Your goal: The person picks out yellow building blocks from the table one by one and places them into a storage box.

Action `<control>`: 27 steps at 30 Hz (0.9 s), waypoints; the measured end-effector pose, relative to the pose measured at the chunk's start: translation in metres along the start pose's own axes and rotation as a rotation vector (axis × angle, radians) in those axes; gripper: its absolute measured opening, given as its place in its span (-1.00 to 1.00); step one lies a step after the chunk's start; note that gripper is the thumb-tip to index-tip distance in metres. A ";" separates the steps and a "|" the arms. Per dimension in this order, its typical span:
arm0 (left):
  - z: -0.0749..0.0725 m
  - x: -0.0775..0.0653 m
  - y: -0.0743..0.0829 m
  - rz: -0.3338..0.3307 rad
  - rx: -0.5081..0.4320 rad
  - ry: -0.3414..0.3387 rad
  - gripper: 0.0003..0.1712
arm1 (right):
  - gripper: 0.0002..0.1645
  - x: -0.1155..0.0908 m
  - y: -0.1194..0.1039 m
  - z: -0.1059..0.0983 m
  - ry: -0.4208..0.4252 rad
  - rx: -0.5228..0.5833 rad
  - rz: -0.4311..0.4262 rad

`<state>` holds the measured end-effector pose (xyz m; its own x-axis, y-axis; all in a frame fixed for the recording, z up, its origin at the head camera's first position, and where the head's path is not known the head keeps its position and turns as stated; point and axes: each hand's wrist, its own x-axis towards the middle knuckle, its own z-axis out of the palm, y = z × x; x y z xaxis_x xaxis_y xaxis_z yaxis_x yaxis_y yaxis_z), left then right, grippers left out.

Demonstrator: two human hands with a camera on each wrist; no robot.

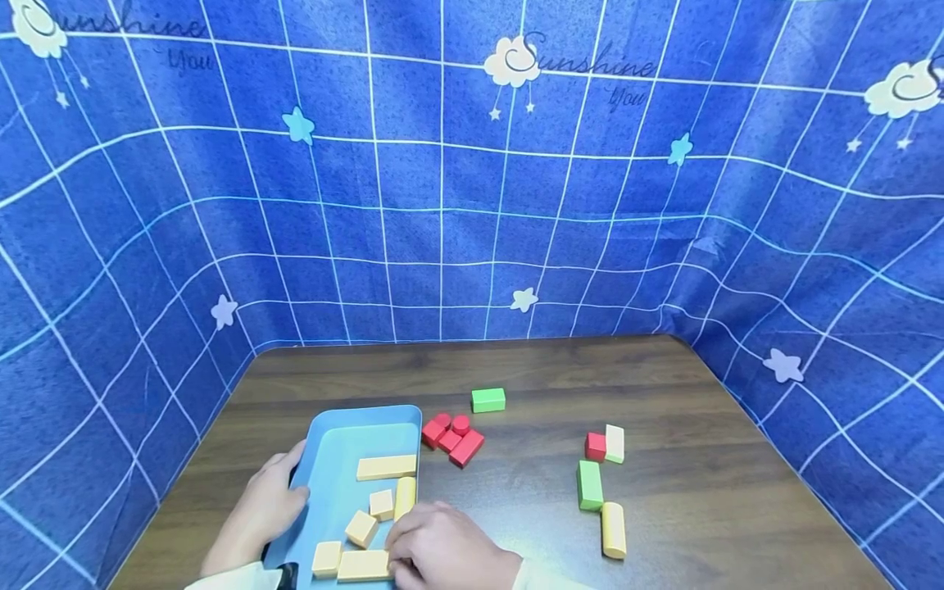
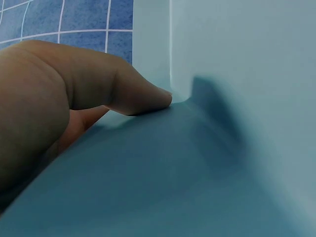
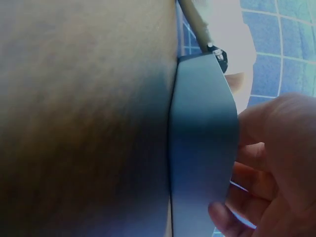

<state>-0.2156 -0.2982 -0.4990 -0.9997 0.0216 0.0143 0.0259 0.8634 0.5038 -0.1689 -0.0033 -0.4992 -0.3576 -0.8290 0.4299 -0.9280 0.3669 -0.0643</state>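
A shallow light-blue tray (image 1: 332,467) lies at the table's front left. My left hand (image 1: 267,510) grips its left wall, with the thumb (image 2: 143,96) over the inner side. At the near right side, my right hand (image 1: 446,545) has curled fingers reaching over the rim. In the right wrist view, the right thumb (image 3: 228,222) is on the outer side of the tray wall (image 3: 202,138), which hides the fingertips. Inside the tray are several pale yellow blocks (image 1: 386,467) and a yellow cylinder (image 1: 405,496); the right fingers are beside a long yellow block (image 1: 364,565).
Several red blocks (image 1: 466,448) cluster against the tray's right side, with a green block (image 1: 488,401) behind them. Farther right lie a red cube (image 1: 595,447), a pale block (image 1: 614,443), another green block (image 1: 589,485) and a yellow half-round piece (image 1: 614,531). Blue cloth (image 1: 472,205) surrounds the table.
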 end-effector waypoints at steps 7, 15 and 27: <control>0.001 -0.001 0.001 0.007 -0.012 -0.004 -0.19 | -0.81 -0.014 0.003 -0.012 0.069 0.075 0.038; 0.001 0.001 -0.002 0.023 0.008 0.009 -0.19 | -0.88 -0.030 0.005 -0.022 0.145 0.064 0.036; 0.001 -0.001 -0.001 0.023 0.011 0.001 -0.19 | -0.88 -0.051 0.013 -0.047 0.156 -0.001 0.110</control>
<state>-0.2150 -0.2989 -0.5000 -0.9988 0.0411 0.0263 0.0487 0.8680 0.4942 -0.1577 0.0639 -0.4797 -0.4365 -0.7082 0.5549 -0.8839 0.4527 -0.1175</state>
